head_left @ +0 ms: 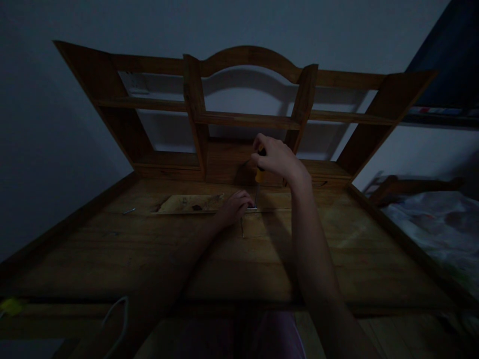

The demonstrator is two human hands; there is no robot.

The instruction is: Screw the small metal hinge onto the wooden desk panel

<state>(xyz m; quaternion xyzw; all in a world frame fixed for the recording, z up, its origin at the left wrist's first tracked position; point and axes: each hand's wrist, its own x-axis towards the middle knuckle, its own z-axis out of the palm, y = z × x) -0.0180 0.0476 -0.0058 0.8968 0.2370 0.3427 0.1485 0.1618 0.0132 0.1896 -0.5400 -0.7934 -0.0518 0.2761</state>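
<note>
My right hand [276, 157] is closed around the yellow and black handle of a screwdriver [259, 174]. The screwdriver stands nearly upright, its thin shaft pointing down to a small shiny metal plate [252, 208]. Beside the tip, my left hand [236, 205] has its fingers bent together and pressed down at the plate; the fingertips are partly hidden. Under the hands, a narrow wooden strip [183, 203] with a rough, broken-looking left end lies along the desktop. A thin dark line or stick [242, 228] shows just in front of the plate.
The wooden desktop [130, 254] carries a small metallic rod [129, 211] at left. Behind it rises a wooden shelf unit [247, 119] with an arched top. A pale cable [125, 311] hangs near my left forearm. At right are plastic-covered items [437, 219]. The light is dim.
</note>
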